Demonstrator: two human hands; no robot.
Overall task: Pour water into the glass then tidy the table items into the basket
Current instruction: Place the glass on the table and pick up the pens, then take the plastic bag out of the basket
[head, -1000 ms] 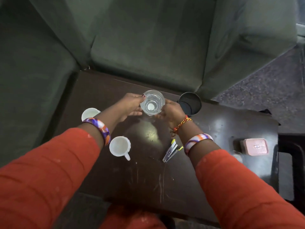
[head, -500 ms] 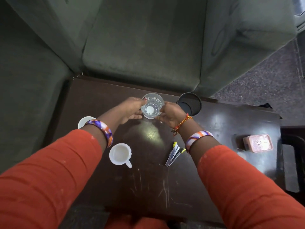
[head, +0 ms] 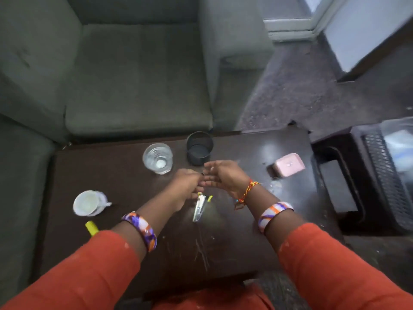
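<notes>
Both hands (head: 206, 179) have left the round ribbed clear glass (head: 157, 158).

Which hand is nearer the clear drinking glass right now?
Left. The left hand sits just below and right of the clear drinking glass, not touching it. The right hand is farther right, in front of the black round holder.

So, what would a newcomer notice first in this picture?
First the two orange sleeves, with the left hand and right hand meeting above the dark table. Then the clear glass near the far edge, beside a black round basket, and a pink box to the right.
</notes>
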